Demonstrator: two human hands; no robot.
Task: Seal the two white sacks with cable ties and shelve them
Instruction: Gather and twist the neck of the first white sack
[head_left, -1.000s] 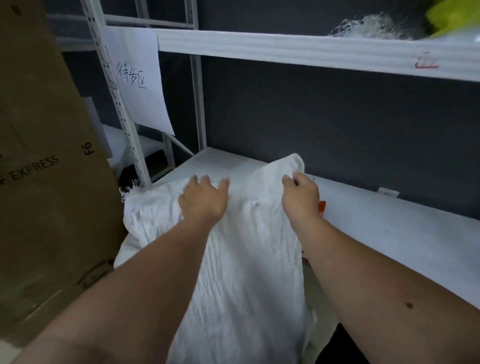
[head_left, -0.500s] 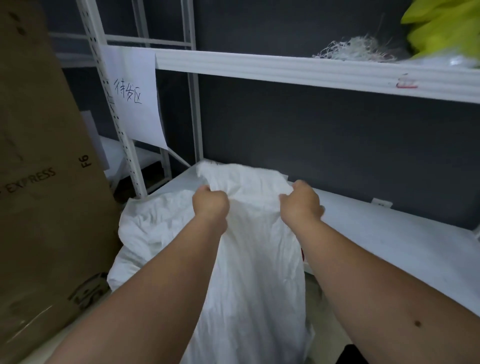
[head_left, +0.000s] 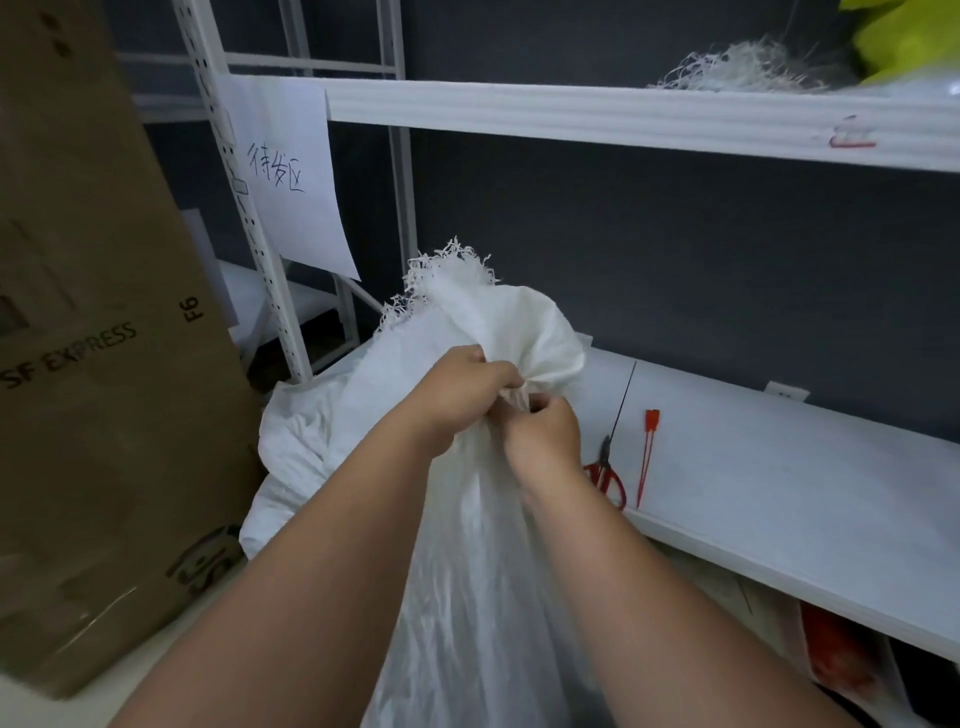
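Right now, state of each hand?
Left hand: closed, gripping the gathered neck of the white sack.
Right hand: closed on the same neck, just below.

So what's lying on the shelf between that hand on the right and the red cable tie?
A pair of red-handled scissors lies there in the head view, blades pointing toward the wall, between the right hand gripping the sack's neck and the red cable tie.

A white shelf (head_left: 779, 483) carries red-handled scissors (head_left: 605, 470) beside a red cable tie (head_left: 647, 457).
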